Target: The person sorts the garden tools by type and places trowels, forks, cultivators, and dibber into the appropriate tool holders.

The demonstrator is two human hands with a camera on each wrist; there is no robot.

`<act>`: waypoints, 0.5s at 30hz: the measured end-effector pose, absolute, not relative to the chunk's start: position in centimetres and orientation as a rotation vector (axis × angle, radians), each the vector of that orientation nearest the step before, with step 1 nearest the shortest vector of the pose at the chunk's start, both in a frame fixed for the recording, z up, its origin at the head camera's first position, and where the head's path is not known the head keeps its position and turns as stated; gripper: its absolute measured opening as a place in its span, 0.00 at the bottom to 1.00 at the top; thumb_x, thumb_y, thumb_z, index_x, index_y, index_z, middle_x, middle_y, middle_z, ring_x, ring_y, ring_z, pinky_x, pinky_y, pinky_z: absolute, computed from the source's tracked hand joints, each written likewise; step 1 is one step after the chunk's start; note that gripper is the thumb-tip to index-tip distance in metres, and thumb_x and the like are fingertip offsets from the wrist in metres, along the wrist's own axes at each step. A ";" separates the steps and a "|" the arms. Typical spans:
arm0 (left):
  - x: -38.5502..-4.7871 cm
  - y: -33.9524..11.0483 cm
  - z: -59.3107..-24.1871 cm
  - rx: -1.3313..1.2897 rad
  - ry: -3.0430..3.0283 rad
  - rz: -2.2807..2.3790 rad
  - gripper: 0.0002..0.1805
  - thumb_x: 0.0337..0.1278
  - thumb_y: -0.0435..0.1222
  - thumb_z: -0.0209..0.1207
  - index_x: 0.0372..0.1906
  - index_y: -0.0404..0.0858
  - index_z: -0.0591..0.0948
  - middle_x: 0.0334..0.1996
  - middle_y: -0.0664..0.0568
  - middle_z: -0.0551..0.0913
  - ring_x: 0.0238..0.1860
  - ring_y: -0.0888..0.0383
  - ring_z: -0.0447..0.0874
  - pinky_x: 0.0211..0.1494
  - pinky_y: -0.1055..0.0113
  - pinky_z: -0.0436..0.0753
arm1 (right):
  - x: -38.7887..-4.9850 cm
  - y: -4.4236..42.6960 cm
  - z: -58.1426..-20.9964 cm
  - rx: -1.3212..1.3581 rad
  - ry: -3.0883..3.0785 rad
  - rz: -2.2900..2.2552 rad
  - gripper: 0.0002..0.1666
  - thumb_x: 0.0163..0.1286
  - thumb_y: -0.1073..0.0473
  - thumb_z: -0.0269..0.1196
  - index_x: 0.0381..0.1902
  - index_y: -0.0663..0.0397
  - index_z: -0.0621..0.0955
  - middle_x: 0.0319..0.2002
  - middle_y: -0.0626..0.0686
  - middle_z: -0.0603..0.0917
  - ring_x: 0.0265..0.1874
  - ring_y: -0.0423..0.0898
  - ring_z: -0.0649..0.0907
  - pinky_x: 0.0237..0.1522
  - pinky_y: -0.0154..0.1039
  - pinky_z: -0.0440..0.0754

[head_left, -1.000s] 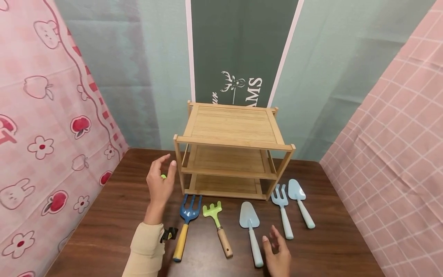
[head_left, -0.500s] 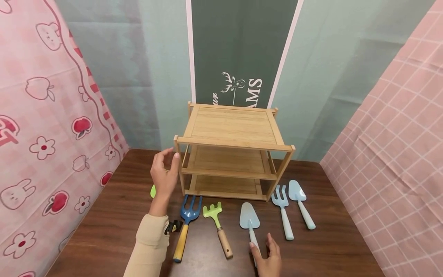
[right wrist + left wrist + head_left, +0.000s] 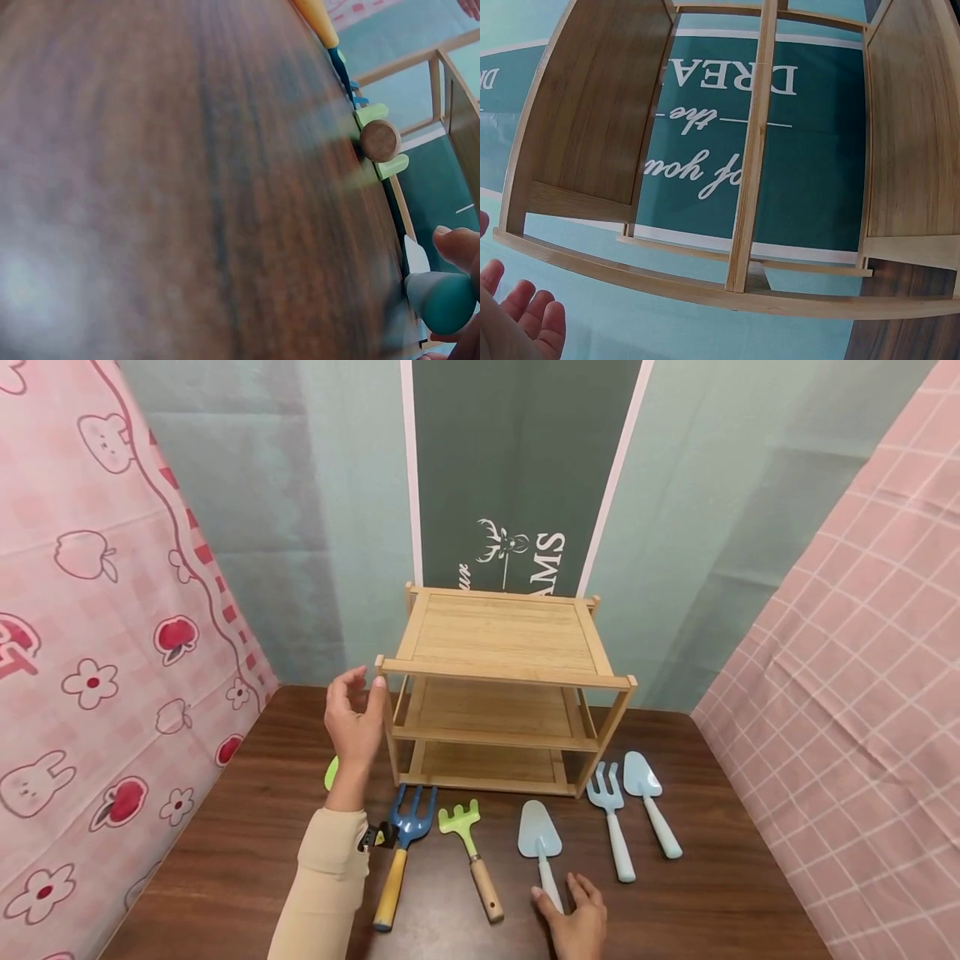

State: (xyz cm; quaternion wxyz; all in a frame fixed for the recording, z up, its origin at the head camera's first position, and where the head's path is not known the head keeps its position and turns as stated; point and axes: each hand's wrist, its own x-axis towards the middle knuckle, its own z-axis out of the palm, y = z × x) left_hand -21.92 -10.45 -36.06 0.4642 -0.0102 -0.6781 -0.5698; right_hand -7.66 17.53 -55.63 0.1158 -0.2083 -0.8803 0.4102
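Observation:
My right hand (image 3: 577, 922) is at the handle of a pale blue trowel (image 3: 538, 831) lying on the table, blade toward the shelf. In the right wrist view, the thumb (image 3: 459, 246) and fingers lie on either side of the trowel's teal handle end (image 3: 446, 304), gripping it. My left hand (image 3: 354, 720) is raised beside the left front post of the wooden shelf (image 3: 502, 631), its fingers loosely bent and holding nothing. The left wrist view shows its fingertips (image 3: 532, 315) apart from the shelf frame. A green tool (image 3: 331, 772) is mostly hidden behind the left wrist.
On the brown table (image 3: 225, 860) lie a blue fork with a yellow handle (image 3: 409, 827), a green rake with a wooden handle (image 3: 480, 868), a pale blue fork (image 3: 611, 818) and a smaller pale blue trowel (image 3: 648, 797). Fabric curtains (image 3: 832, 677) surround the table.
My right hand has moved left and taken hold of the trowel's handle. My left hand has risen slightly toward the shelf's left post, uncovering part of the green tool.

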 end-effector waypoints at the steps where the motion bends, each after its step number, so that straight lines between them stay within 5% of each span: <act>1: -21.7 -10.3 -35.6 -0.022 -1.670 -1.420 0.15 0.51 0.23 0.60 0.44 0.21 0.75 0.39 0.30 0.75 0.39 0.42 0.74 0.41 0.53 0.73 | -7.7 17.5 -55.6 -0.617 -2.601 1.198 0.43 0.46 0.50 0.74 0.52 0.76 0.74 0.53 0.70 0.70 0.53 0.66 0.68 0.52 0.59 0.64; 5: -21.5 -10.1 -35.0 -0.056 -1.677 -1.501 0.17 0.53 0.24 0.59 0.48 0.20 0.72 0.42 0.30 0.74 0.44 0.39 0.74 0.44 0.46 0.72 | -7.8 17.7 -55.4 -0.650 -2.679 1.178 0.46 0.46 0.46 0.74 0.51 0.77 0.74 0.54 0.70 0.69 0.52 0.68 0.67 0.50 0.61 0.65; 8: -21.8 -9.9 -34.9 -0.068 -1.686 -1.534 0.18 0.54 0.25 0.59 0.50 0.21 0.72 0.44 0.29 0.74 0.45 0.37 0.74 0.45 0.51 0.72 | -7.8 17.7 -55.2 -0.642 -2.739 1.126 0.45 0.45 0.46 0.74 0.50 0.77 0.75 0.55 0.71 0.69 0.52 0.68 0.67 0.49 0.61 0.66; 11: -22.0 -9.8 -34.8 -0.058 -1.697 -1.545 0.19 0.54 0.26 0.59 0.51 0.21 0.73 0.44 0.29 0.75 0.45 0.38 0.74 0.44 0.58 0.72 | -7.8 17.5 -55.1 -0.597 -2.753 1.073 0.39 0.45 0.50 0.74 0.47 0.75 0.78 0.56 0.71 0.68 0.52 0.68 0.67 0.47 0.61 0.66; 15: -22.8 -9.9 -35.1 -0.051 -1.713 -1.549 0.19 0.54 0.26 0.60 0.51 0.22 0.73 0.41 0.29 0.76 0.42 0.39 0.74 0.43 0.51 0.71 | -7.9 17.3 -55.4 -0.561 -2.714 1.074 0.28 0.46 0.58 0.73 0.42 0.73 0.81 0.56 0.72 0.68 0.50 0.67 0.67 0.46 0.60 0.67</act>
